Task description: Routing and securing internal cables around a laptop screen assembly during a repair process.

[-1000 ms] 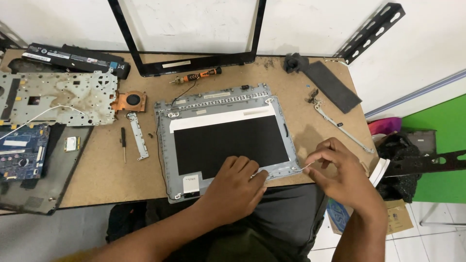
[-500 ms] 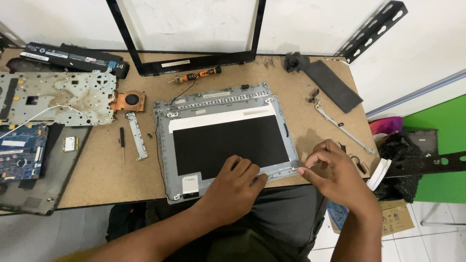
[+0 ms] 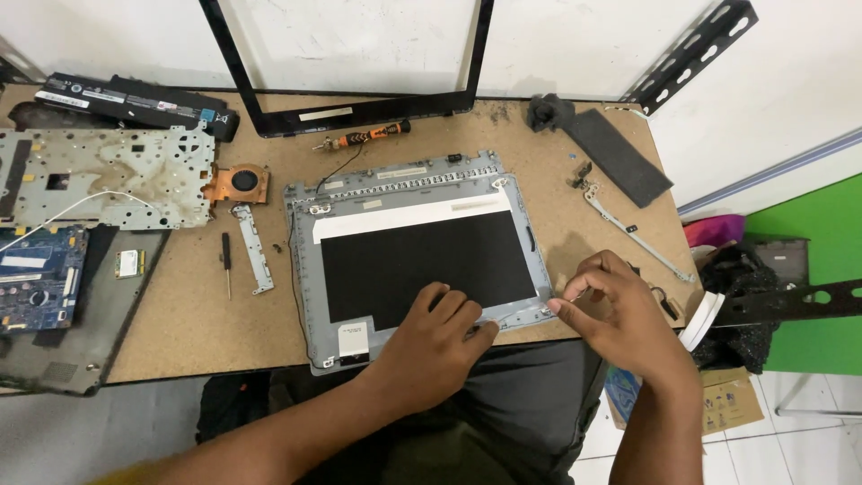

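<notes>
Here my left hand point(image 3: 437, 334) presses flat, fingers spread, on the near edge of the grey laptop lid shell point(image 3: 417, 256), while my right hand point(image 3: 615, 310) pinches its near right corner. The shell lies mid-table point(image 3: 180, 314), its long axis running left to right, hinge edge away from me, toward the screwdriver point(image 3: 364, 137).

Under my left hand point(image 3: 437, 339) lies a grey laptop lid point(image 3: 417, 256) with a black panel and a white strip along its top, near the front edge of my speckled tan table point(image 3: 180, 314). Toward the back edge I see an orange-and-black screwdriver point(image 3: 364, 137) and a black bezel frame point(image 3: 350, 112). At the left edge sit a copper-coloured fan point(image 3: 238, 182) and a blue circuit board point(image 3: 36, 278).
</notes>
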